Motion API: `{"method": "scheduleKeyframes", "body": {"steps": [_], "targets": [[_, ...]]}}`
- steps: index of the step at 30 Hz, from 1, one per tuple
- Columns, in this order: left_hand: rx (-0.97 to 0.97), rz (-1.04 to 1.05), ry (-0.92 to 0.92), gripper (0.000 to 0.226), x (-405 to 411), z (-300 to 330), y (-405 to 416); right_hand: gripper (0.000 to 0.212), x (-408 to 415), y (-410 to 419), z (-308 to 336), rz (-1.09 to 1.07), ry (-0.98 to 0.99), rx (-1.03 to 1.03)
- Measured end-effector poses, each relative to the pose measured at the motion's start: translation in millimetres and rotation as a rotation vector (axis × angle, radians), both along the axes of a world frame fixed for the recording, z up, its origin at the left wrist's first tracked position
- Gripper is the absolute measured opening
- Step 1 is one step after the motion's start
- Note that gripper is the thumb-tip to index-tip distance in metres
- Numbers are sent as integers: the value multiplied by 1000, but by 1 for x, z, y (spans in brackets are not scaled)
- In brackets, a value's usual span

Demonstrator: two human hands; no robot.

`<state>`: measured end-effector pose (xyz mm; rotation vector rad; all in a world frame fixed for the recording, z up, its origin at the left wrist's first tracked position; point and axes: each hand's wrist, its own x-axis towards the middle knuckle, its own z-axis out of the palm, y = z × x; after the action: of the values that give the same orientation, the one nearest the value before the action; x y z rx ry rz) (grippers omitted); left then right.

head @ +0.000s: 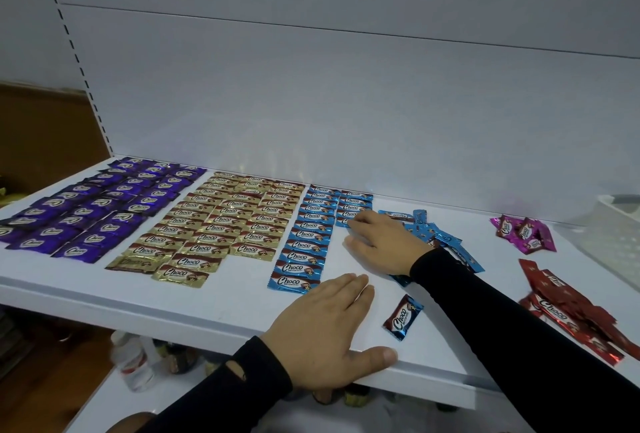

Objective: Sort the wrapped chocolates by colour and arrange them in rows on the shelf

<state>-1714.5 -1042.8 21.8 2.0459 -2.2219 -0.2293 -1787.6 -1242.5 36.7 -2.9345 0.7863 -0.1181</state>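
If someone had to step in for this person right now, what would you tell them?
Left hand rests flat and open on the shelf edge. Right hand presses on the second blue row; whether its grip holds a wrapper is hidden.
Done: purple block, gold block, first blue column.
Left: loose blue pile, one stray blue chocolate, then the pink and red heaps at right.
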Motion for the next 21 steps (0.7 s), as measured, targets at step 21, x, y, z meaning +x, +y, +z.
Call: {"method": "scheduleKeyframes", "body": {"steps": [21], "targets": [[-63, 9, 31, 83, 2, 2, -4, 39, -44, -3, 19, -160, -242, 104]]}}
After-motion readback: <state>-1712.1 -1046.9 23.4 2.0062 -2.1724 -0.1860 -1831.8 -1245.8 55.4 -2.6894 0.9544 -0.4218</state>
